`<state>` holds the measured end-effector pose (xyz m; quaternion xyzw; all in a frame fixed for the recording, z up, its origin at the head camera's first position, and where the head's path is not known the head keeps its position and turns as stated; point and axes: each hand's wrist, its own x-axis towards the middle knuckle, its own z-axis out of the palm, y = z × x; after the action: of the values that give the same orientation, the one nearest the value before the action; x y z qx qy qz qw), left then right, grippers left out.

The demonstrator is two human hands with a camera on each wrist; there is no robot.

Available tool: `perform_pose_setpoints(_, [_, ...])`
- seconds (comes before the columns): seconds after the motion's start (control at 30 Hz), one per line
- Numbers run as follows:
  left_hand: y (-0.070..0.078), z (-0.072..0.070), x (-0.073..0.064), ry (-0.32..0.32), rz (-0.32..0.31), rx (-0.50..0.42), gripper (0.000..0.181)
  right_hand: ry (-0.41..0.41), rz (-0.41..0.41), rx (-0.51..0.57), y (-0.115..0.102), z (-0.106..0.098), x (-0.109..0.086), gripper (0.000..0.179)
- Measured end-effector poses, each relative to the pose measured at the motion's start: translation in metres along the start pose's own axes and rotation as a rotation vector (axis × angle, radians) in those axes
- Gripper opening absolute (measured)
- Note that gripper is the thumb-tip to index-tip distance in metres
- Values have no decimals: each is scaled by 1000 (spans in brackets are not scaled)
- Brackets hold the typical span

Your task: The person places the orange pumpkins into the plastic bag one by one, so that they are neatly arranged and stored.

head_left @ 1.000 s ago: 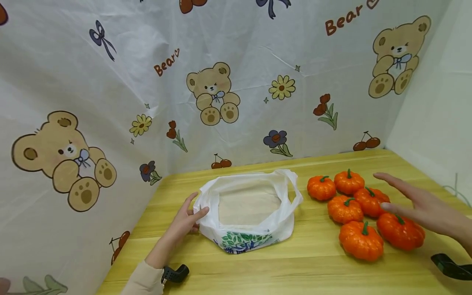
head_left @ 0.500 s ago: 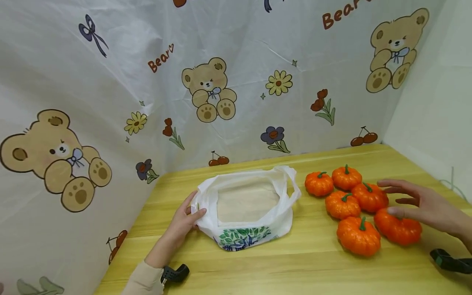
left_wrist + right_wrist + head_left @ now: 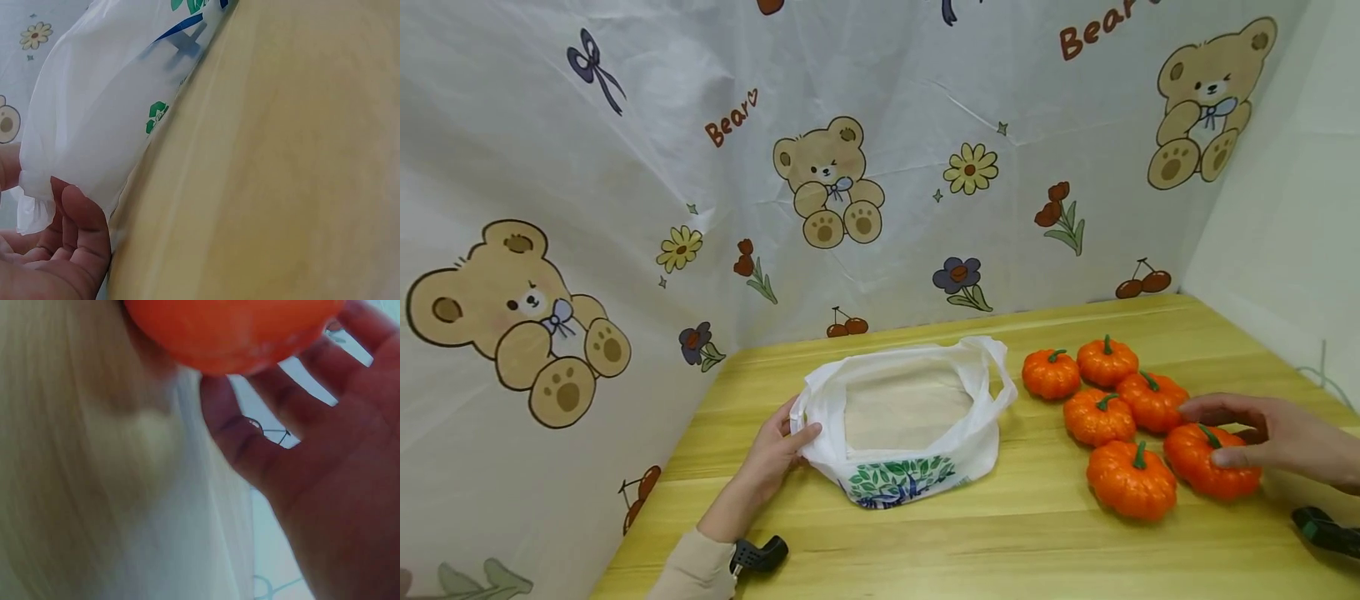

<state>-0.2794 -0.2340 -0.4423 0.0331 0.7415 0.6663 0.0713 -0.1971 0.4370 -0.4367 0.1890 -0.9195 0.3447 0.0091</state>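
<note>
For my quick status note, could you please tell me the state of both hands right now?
Left hand: closed, pinching the white bag at its side.
Right hand: closed around the rightmost orange pumpkin.

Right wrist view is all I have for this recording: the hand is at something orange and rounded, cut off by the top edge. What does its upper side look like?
Observer: In the head view, a green stem rises from the top of the pumpkin.
Operator: Is it the only one there?
Observer: No, five more pumpkins sit to its left in the head view.
Operator: And what is happening on the person's other side?
Observer: The left hand holds the left side of a white bag.
</note>
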Motion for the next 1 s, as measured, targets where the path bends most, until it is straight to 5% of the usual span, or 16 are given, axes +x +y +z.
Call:
perform_pose_setpoints(0.53, [-2,3,0,10,-47,-105,54,-144,-289,68,35,0,-6,64])
perform_pose_setpoints(1.0, [-4,5,3,62,-84,-95,40,-161,-285,91,29,-2,-5,69])
